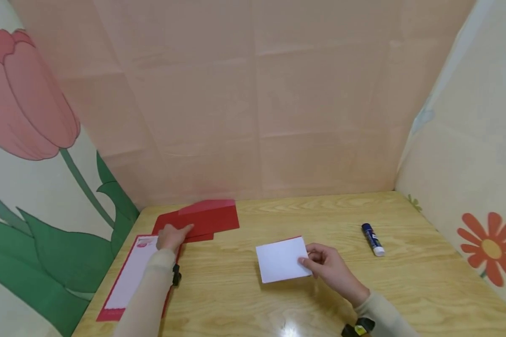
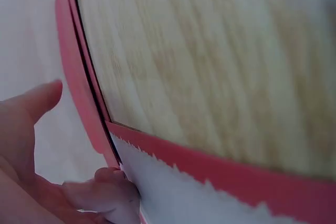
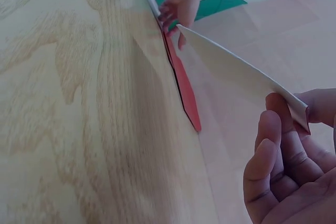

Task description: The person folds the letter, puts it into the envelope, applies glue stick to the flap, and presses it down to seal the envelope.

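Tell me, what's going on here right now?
A person is handling paper at a wooden table. The right hand pinches a white card near its edge, above the tabletop. The left hand is at a red envelope, by the upper end of a red-bordered sheet. A blue-and-white tube lies apart, on the right.

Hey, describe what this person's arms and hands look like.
Long, plain cream sleeves cover both arms to the wrists. The left hand and right hand are bare. The left wrist wears a small black device; the right wears a black band with a yellow patch.
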`<state>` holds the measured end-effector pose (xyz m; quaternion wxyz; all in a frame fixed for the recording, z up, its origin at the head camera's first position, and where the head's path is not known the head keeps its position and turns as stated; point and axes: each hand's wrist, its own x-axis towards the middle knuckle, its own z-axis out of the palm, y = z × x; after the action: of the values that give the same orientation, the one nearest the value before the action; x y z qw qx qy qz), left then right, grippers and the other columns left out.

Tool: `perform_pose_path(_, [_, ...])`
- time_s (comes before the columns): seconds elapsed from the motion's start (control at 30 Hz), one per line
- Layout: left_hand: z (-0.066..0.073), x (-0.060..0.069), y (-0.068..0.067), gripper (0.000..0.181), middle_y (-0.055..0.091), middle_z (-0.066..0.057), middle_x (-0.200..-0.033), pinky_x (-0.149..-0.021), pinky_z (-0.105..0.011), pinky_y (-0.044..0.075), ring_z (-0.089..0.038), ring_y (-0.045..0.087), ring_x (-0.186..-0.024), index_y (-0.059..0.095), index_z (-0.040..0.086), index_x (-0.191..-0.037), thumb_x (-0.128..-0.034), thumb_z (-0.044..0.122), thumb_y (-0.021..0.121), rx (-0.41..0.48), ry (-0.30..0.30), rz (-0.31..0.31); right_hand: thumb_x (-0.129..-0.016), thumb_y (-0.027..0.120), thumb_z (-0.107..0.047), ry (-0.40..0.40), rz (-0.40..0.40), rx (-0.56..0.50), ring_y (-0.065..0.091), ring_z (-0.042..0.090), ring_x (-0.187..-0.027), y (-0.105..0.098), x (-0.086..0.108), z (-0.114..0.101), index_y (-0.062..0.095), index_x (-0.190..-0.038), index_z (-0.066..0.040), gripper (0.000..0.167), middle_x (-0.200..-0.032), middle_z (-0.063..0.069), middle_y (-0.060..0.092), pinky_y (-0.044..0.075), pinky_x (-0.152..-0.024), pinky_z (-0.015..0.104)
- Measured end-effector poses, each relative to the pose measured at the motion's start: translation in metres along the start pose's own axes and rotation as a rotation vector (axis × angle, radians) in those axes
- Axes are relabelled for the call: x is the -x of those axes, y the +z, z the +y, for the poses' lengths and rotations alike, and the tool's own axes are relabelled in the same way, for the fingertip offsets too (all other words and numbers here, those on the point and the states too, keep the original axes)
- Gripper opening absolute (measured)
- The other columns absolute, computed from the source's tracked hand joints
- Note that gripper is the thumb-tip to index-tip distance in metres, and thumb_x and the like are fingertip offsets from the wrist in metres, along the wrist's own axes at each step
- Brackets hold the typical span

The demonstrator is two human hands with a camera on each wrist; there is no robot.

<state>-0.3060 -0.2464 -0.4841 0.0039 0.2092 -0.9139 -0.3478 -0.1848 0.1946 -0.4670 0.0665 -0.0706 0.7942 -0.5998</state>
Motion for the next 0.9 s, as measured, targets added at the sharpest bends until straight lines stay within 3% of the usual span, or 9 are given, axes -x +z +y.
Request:
perform_pose_path(0.2, [-0.001,-0.006,0.005,0.075,0.051,-0.034,-0.119,-0.082,-0.054,0.049,-0.045,0.053,-0.107,0.047,-0.010,-0.118,-0.0833,0.050,0.076,-0.070,-0.010,0.026,-0.093,0.072,-0.015,0.013,-0.011,-0.013,0.052,0.012,-0.058,0.003,0.001,0.001,0.062,-0.116,0.005,0.032,-0.080,0.007,0.065,0.048,-0.054,0.028])
perform_pose_path(0.4, [-0.003,-0.013,0.008,0.068,0.053,-0.033,-0.117,-0.083,-0.053,0.049,-0.044,0.052,-0.107,0.052,-0.010,-0.114,-0.0829,0.044,0.078,-0.081,-0.001,0.047,-0.092,0.072,-0.014,-0.002,-0.013,-0.009,0.051,0.011,-0.057,0.005,0.002,0.003,0.062,-0.116,0.006,0.032,-0.079,0.007,0.066,0.048,-0.053,0.027])
perform_pose_path(0.67, [0.004,-0.014,0.009,0.084,0.048,-0.034,-0.122,-0.089,-0.056,0.046,-0.045,0.047,-0.113,0.049,-0.014,-0.122,-0.0801,0.052,0.078,-0.119,0.013,0.017,-0.093,0.071,-0.014,0.002,-0.018,0.001,0.050,0.010,-0.056,0.005,0.001,0.002,0.062,-0.117,0.005,0.032,-0.077,0.006,0.064,0.046,-0.052,0.026])
perform_pose_path(0.77, [0.007,-0.014,0.007,0.082,0.051,-0.033,-0.122,-0.091,-0.055,0.047,-0.044,0.049,-0.111,0.050,-0.013,-0.123,-0.0778,0.046,0.082,-0.077,-0.003,0.022,-0.093,0.071,-0.014,0.001,-0.013,0.004,0.050,0.010,-0.056,0.005,0.001,0.002,0.062,-0.117,0.005,0.032,-0.076,0.006,0.064,0.045,-0.052,0.025])
perform_pose_path(0.9, [0.003,-0.016,0.005,0.067,0.061,-0.028,-0.115,-0.086,-0.051,0.050,-0.039,0.056,-0.101,0.059,-0.010,-0.116,-0.0764,0.036,0.086,0.039,-0.023,0.012,-0.093,0.072,-0.014,0.002,-0.016,0.002,0.049,0.010,-0.056,0.006,0.001,0.002,0.062,-0.117,0.005,0.032,-0.076,0.006,0.063,0.044,-0.051,0.025])
